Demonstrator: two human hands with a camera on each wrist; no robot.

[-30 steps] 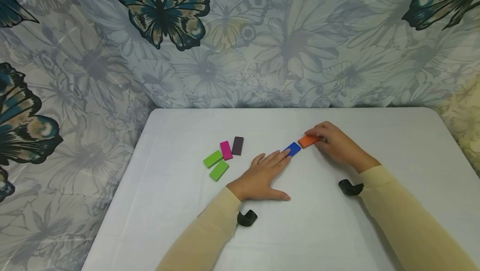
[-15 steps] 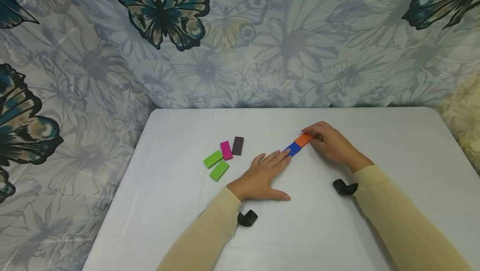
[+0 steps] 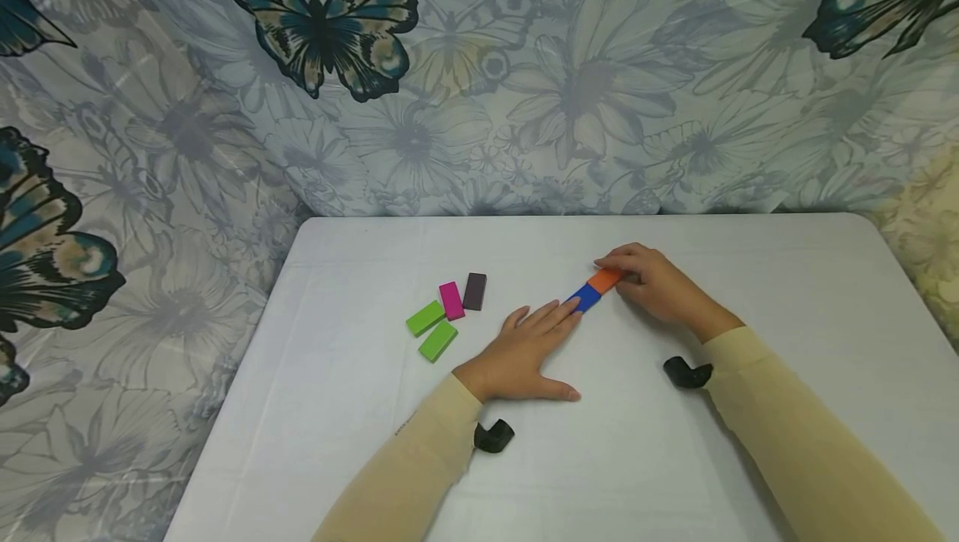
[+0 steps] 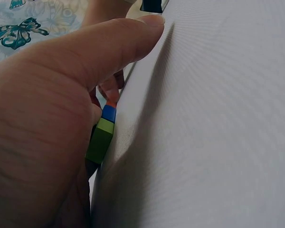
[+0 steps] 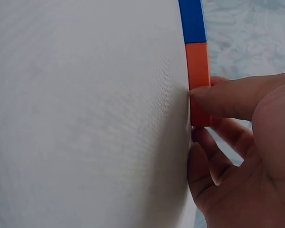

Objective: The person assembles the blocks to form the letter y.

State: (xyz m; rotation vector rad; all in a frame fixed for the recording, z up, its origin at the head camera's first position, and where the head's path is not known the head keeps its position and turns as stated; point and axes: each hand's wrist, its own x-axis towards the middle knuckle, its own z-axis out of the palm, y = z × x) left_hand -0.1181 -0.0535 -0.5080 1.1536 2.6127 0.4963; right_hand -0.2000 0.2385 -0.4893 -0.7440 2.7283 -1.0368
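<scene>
My left hand (image 3: 528, 350) lies flat with fingers spread, fingertips over a blue block (image 3: 588, 298). In the left wrist view a green block (image 4: 100, 142) shows beside the palm, in line with the blue one; the hand hides it from the head view. My right hand (image 3: 652, 284) pinches an orange block (image 3: 603, 279) between thumb and fingers, the thumb (image 5: 223, 99) along its near side. The orange block's end meets the blue block's end, as the right wrist view shows, so they form a slanting row on the white table.
Left of my left hand lie two loose green blocks (image 3: 425, 319), a magenta block (image 3: 452, 300) and a dark grey block (image 3: 475, 291). The white table (image 3: 637, 459) ends at a wall covered in butterfly-print fabric (image 3: 464, 109). Black wrist cameras (image 3: 494, 436) hang by both cuffs.
My right hand has slid the orange block left and toward me until its end meets the blue block, closing the small angled gap. My left hand has stayed in place.
</scene>
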